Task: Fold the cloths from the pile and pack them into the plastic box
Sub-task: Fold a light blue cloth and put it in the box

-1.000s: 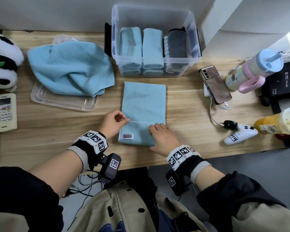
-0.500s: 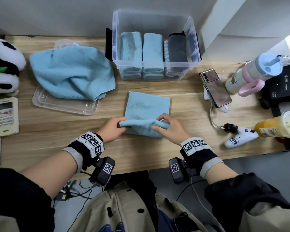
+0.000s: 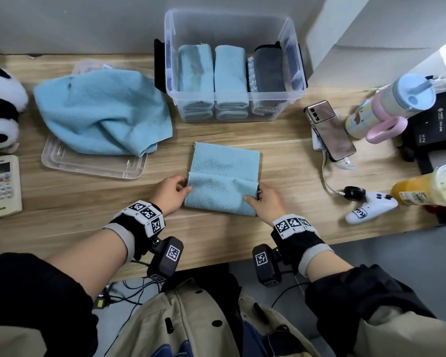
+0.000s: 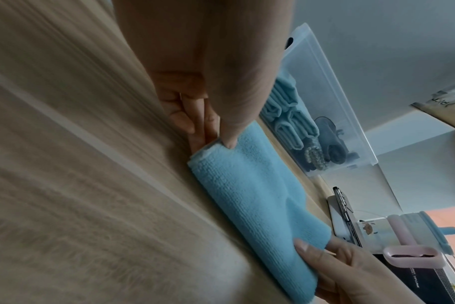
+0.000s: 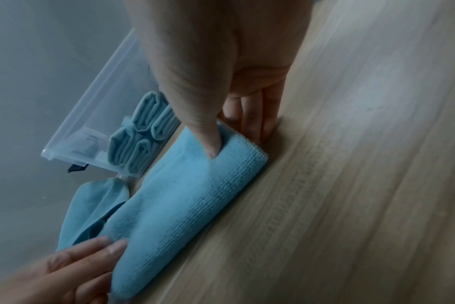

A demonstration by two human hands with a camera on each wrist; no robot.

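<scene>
A light blue cloth [image 3: 223, 176] lies on the wooden desk, its near part folded over the far part. My left hand [image 3: 183, 188] pinches the fold's left end, thumb on top [image 4: 230, 142]. My right hand [image 3: 254, 195] pinches the right end, thumb pressed into the cloth [image 5: 212, 150]. The same cloth shows in the left wrist view [image 4: 249, 195] and right wrist view [image 5: 185, 201]. Behind it stands the clear plastic box [image 3: 232, 104] holding folded blue cloths [image 3: 229, 70] and a dark one [image 3: 268, 70]. The pile of blue cloths [image 3: 101, 112] lies at the left.
A clear lid [image 3: 88, 166] sits under the pile. A remote [image 3: 1, 186] and a panda toy [image 3: 0, 106] are at the far left. Right of the cloth are a phone [image 3: 331, 130], a tumbler [image 3: 389, 104], a white controller [image 3: 371, 207] and a juice bottle [image 3: 430, 186].
The near edge of the cloth was lifted and carried away from me over the far part; the folded flap now lies flat, with both hands at its two ends.
</scene>
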